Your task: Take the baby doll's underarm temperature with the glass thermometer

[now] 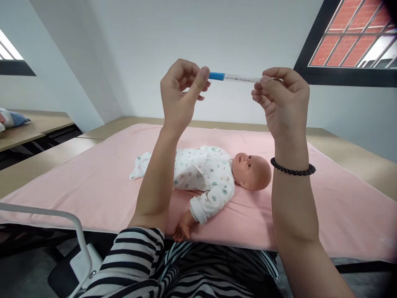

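Up in front of the wall, a slim thermometer (240,78) with a clear body and a blue end is held level between both hands. My left hand (182,93) pinches the blue end between thumb and fingers. At the other end, my right hand (283,99) is closed on the clear tip, which its fingers partly hide. Below lies a baby doll (204,167) on its back in a white patterned outfit, head toward the right. My left forearm covers part of the doll's legs.
A pink cloth (102,178) covers most of the wooden table (350,145). A white metal chair frame (62,214) stands at the lower left. Another table (46,124) with a bundle (14,118) is at the far left. Windows are set in the wall (217,33).
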`<state>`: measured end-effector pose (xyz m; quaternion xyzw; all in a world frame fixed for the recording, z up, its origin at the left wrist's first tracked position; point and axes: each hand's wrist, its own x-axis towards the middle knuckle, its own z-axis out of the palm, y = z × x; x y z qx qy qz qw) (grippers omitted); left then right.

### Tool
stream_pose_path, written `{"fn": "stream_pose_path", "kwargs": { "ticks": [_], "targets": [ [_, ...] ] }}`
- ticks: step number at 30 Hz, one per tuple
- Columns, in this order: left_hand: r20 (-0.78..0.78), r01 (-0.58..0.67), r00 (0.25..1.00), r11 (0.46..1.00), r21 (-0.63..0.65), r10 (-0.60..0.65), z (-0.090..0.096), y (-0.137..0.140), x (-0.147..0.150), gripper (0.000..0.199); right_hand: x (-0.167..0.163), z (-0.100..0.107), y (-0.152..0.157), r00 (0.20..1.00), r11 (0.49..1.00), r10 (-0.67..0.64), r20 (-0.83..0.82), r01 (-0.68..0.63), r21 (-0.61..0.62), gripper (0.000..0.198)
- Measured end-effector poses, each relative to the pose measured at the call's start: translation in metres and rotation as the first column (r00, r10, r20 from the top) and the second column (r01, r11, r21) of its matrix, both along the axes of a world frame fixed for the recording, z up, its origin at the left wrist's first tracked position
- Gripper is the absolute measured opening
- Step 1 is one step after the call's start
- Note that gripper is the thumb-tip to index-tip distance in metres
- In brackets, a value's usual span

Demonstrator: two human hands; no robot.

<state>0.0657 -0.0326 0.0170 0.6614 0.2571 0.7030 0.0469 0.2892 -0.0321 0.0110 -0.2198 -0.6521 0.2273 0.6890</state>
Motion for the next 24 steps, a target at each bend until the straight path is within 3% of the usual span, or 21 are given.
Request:
{"fn": "stream_pose_path", "kwargs": {
  "ticks": [7,11,13,15,17,19,21,24],
  "targets": [
    [-0.114,0.032,0.993,0.998,-0.046,-0.037,-0.001,0.013,-0.011,0.032,0.004,-0.004,0.01,0.97,0.997,-0.002,0.241,0.021,-0.075,0.017],
    [-0.378,-0.109,0.925,0.981,-0.158,0.041,-0.008,0.022,-0.016,0.029,0.027,-0.013,0.03,0.938,0.99,-0.05,0.342,0.091,-0.104,0.014],
    [-0.611,-0.218,0.791,0.936,-0.277,0.003,-0.012,0.023,-0.015,0.029,0.046,-0.023,0.05,0.921,0.981,-0.089,0.378,0.147,-0.126,0.012],
    [-0.79,-0.279,0.579,0.862,-0.424,-0.201,-0.018,0.023,-0.009,0.029,0.067,-0.041,0.074,0.918,0.959,-0.046,0.394,0.151,-0.241,0.012],
    [-0.836,-0.319,0.317,0.78,-0.539,-0.448,-0.025,0.023,0.003,0.028,0.087,-0.066,0.098,0.932,0.893,0.061,0.357,0.109,-0.436,0.015],
    [-0.809,-0.37,0.105,0.733,-0.571,-0.578,-0.033,0.024,0.019,0.033,0.101,-0.095,0.118,0.923,0.835,0.107,0.37,0.118,-0.537,0.017],
    [-0.807,-0.425,0.011,0.728,-0.538,-0.59,-0.043,0.025,0.036,0.042,0.107,-0.123,0.13,0.909,0.749,0.138,0.393,0.164,-0.642,0.019],
    [-0.818,-0.472,-0.041,0.733,-0.49,-0.573,-0.056,0.027,0.056,0.043,0.106,-0.155,0.131,0.898,0.687,0.193,0.396,0.164,-0.708,0.02]
  ]
}}
